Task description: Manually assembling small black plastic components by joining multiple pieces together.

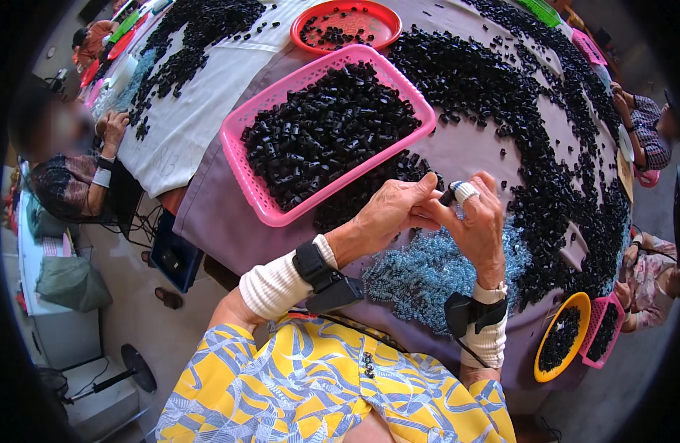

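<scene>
Just above a heap of small pale-blue coil springs [443, 275], my two hands meet. My left hand [388, 210] is closed in a pinch, its fingertips against those of the other hand; what it grips is hidden. Between the fingers of my right hand [478, 225], also closed, a small black plastic part [447, 197] shows. One right finger wears a white-and-blue finger wrap [465, 191]. Left of and beyond my hands stands a pink plastic basket [240, 184] full of similar black parts [329, 129].
Loose black parts [539, 199] spread over the cloth-covered table [469, 148]. A red tray [395, 28] stands behind the basket, and a yellow bowl [539, 369] at the right edge. Other people [70, 181] sit around the table. A fan [137, 368] stands at lower left.
</scene>
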### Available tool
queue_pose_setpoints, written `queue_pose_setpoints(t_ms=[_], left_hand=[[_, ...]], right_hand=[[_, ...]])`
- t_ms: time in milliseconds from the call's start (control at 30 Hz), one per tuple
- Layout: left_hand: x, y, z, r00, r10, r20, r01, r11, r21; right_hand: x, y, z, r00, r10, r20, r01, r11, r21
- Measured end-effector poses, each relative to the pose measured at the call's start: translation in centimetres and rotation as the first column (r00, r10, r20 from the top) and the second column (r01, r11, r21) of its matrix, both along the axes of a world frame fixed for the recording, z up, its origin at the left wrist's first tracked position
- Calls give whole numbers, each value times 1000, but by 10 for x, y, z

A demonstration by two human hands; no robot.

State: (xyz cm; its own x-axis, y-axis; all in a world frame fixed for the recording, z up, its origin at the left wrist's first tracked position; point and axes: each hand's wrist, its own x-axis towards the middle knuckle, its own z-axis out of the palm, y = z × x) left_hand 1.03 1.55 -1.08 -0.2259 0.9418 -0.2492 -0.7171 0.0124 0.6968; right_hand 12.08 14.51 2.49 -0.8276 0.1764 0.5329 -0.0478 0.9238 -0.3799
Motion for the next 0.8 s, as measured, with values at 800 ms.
queue_pose_setpoints(t_ms=[800], left_hand=[[-56, -28, 23, 875, 483, -34, -484, 874, -30]], right_hand=[[24, 39, -21, 957, -201, 207, 211, 977, -30]])
